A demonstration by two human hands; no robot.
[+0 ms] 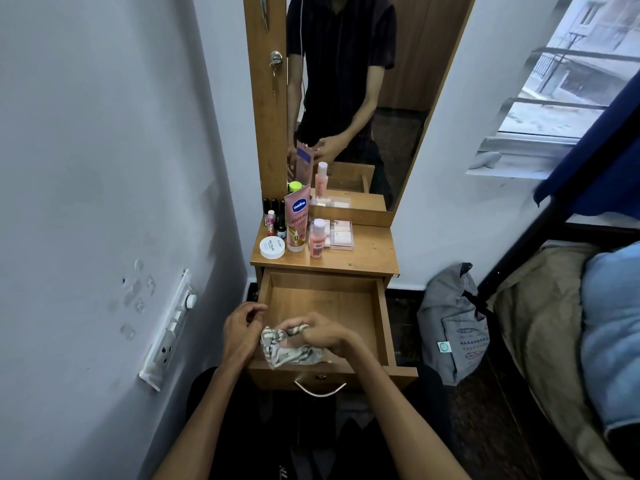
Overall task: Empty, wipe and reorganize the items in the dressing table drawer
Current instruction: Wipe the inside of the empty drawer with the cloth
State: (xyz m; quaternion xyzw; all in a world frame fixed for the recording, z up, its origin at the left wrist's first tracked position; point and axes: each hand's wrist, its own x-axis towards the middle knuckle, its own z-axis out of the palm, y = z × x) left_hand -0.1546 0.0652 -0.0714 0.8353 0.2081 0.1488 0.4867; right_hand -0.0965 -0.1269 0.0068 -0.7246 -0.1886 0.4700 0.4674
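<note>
At the lower centre of the frame we saw the wooden drawer (pixel 382 327) pulled out, its smooth boxy inside bare. Over its front edge the right hand (pixel 323 332) gripped a crumpled striped cloth (pixel 289 351), while the left hand (pixel 242 329) curled loosely at the cloth's left side, touching it. Above, on the wooden surface (pixel 367 252), stood a pink Vaseline tube (pixel 298 220), a round white jar (pixel 272 247) and a small pink bottle (pixel 317 239).

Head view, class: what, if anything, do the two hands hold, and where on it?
A crumpled patterned cloth. The right hand grips its bunched top; the left hand sits against its left edge, grip unclear.
</note>
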